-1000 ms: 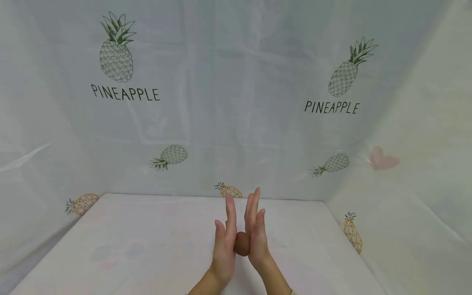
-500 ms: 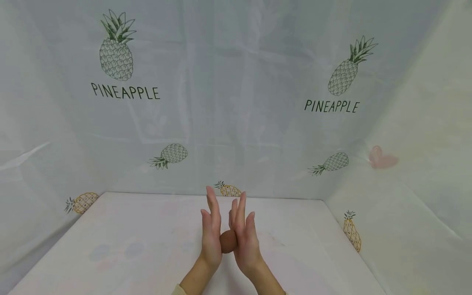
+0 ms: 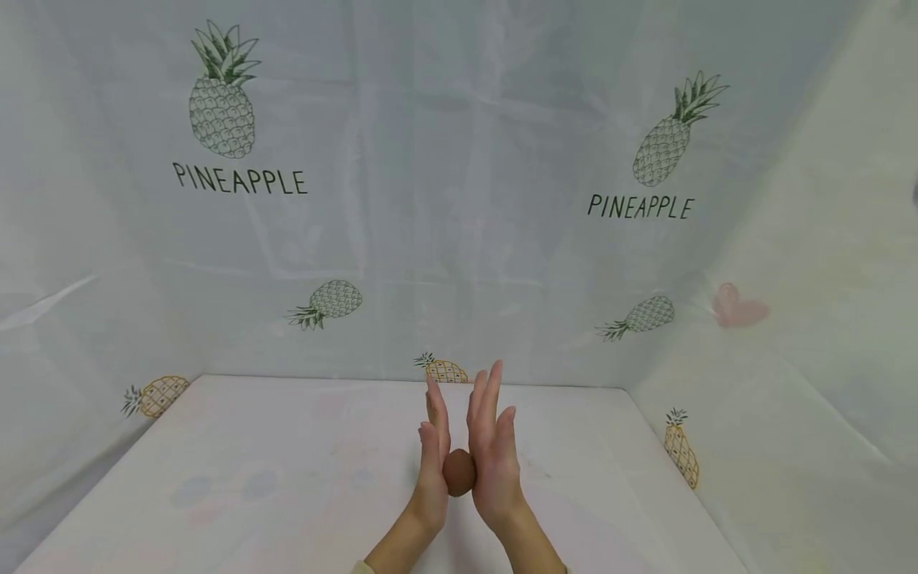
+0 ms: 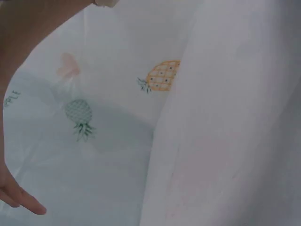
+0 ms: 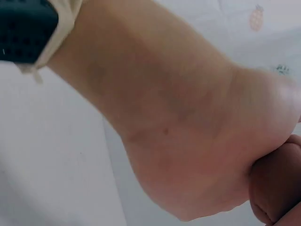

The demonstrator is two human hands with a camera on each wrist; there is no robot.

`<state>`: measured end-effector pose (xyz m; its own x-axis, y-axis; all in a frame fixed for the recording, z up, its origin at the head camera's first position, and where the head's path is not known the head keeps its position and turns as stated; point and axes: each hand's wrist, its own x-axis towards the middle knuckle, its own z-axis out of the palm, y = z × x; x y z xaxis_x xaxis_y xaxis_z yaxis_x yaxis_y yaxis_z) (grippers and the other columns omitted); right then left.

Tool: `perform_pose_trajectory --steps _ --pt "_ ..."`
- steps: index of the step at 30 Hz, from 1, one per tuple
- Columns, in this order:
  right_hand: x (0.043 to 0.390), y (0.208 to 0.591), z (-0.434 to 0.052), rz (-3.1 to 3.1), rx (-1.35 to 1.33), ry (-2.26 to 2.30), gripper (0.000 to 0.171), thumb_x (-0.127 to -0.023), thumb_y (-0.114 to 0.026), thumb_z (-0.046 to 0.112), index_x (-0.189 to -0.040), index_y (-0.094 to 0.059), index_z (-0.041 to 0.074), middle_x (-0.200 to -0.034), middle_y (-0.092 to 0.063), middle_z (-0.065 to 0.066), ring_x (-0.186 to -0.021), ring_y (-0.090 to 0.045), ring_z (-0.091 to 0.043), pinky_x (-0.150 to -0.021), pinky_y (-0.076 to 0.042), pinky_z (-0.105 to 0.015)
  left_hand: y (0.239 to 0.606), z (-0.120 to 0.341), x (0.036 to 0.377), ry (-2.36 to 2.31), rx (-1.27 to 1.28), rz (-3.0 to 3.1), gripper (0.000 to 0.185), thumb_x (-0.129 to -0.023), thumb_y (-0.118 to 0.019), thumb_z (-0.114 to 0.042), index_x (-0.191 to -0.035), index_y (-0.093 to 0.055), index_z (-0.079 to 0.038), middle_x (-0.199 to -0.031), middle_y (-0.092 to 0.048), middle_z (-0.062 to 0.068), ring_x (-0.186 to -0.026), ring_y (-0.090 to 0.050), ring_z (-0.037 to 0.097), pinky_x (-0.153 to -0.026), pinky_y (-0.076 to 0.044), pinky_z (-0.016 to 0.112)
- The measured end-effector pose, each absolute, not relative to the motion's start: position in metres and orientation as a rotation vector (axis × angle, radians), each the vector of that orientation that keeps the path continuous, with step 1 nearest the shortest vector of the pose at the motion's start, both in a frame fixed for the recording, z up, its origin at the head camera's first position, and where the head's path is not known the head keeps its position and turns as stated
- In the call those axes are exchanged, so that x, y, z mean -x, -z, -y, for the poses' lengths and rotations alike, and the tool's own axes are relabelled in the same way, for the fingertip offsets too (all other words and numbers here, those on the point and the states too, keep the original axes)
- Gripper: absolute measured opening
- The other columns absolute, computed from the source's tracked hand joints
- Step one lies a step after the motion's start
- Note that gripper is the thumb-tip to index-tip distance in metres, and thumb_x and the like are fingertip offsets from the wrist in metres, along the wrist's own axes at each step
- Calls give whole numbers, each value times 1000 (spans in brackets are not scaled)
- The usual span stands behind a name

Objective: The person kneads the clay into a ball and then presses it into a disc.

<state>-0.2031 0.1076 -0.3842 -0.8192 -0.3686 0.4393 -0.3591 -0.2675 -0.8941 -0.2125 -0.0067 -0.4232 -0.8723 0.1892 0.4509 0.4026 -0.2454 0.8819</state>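
A brown ball (image 3: 459, 473), which looks like modelling clay, is held between my two upright palms in the head view. My left hand (image 3: 433, 470) presses it from the left, fingers straight and pointing up. From the right, the palm of my right hand (image 3: 495, 470) presses against it, fingers also straight. In the right wrist view the brown ball (image 5: 277, 183) shows a crease in its surface, beside the heel of my right hand (image 5: 197, 165). The left wrist view catches only the edge of my left hand (image 4: 16, 193), with the ball hidden.
Below the hands lies a white-covered table (image 3: 287, 478). A pale cloth (image 3: 445, 199) printed with pineapples hangs behind it, and more cloth (image 3: 803, 359) closes off the sides. A dark device (image 5: 28, 30) is strapped at my right wrist.
Both hands moved left with the ball between them, then partly back to the right. My palms shifted against each other, the right one now reaching slightly higher than the left.
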Motion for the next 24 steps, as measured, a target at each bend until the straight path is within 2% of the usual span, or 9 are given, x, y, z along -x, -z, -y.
perform_pose_trajectory --steps 11,12,13,14,18,19,20,21,24 --pt "217 391 -116 -1968 873 2320 56 -104 9 67 -160 15 61 -174 20 15 -162 23 -20 -118 25 -70 406 3 190 2339 955 1745 57 -107 14 -53 -164 17 -48 -170 26 -30 -155 28 0 -118 28 65" --pt "217 391 -116 -1957 875 2313 57 -104 9 68 -160 15 61 -174 21 15 -162 23 -20 -118 26 -70 405 3 188 2352 950 1744 57 -107 14 -54 -164 16 -49 -169 26 -31 -159 5 0 -121 23 61" --pt "218 392 -116 -1946 882 2303 58 -103 10 69 -160 16 60 -173 22 16 -162 24 -20 -118 26 -70 404 4 188 2353 943 1752 58 -106 15 -54 -163 17 -50 -169 26 -31 -153 -23 1 -125 11 55" --pt "218 392 -116 -1933 888 2290 58 -103 10 69 -160 17 59 -173 23 16 -162 24 -21 -118 26 -70 403 5 188 2353 950 1745 58 -106 15 -55 -164 17 -49 -176 2 -24 -130 -48 5 -124 -7 48" --pt "219 396 -113 -1906 929 2235 61 -103 13 67 -161 22 53 -172 25 18 -161 25 -23 -117 27 -70 400 9 190 2350 963 1706 60 -105 15 -57 -164 19 -47 -176 3 -22 -133 -47 8 -125 -4 46" --pt "219 397 -112 -1904 939 2224 61 -103 14 65 -162 23 51 -172 25 18 -161 24 -24 -118 27 -70 400 11 191 2331 965 1702 60 -105 15 -56 -164 19 -45 -176 3 -21 -154 -24 4 -128 3 50" --pt "219 398 -111 -1903 947 2215 61 -103 14 65 -162 23 50 -172 25 18 -161 24 -24 -118 27 -69 400 12 192 2326 967 1690 60 -105 15 -56 -164 19 -45 -177 3 -20 -160 7 2 -125 19 56" --pt "218 399 -109 -1903 954 2208 61 -103 15 64 -162 24 49 -172 25 17 -162 24 -23 -118 27 -69 399 14 192 2314 951 1690 60 -105 15 -56 -164 18 -46 -170 25 -27 -155 31 3 -117 31 62" --pt "216 401 -104 -1898 971 2198 62 -105 14 62 -163 24 45 -172 25 17 -162 23 -23 -119 26 -67 396 18 194 2251 873 1709 60 -106 14 -57 -165 15 -48 -173 20 -24 -159 28 10 -117 29 66"
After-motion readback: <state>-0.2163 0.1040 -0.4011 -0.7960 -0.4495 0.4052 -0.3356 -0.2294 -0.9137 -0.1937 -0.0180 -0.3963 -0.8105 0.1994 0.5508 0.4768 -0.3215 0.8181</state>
